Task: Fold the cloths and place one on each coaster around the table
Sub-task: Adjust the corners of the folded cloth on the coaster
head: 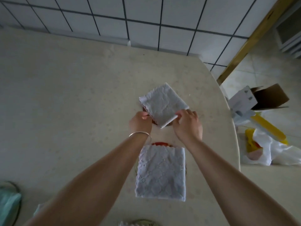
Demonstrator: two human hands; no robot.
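Far folded cloth (163, 104) lies on a coaster (154, 121) on the bench (65, 88), between the left hand (140, 122) and right hand (187, 123). Near folded cloth (161, 173) lies before it, over a second coaster (161, 143). Cardboard box (267, 97) and plastic bag (267, 149) lie on the floor (260, 66), right of the bench.

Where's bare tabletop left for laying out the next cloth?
The widest bare table stretches left of the far folded cloth, up to the tiled wall. Crowded: the strip by the right edge, where both hands hold that cloth and the near folded cloth lies.
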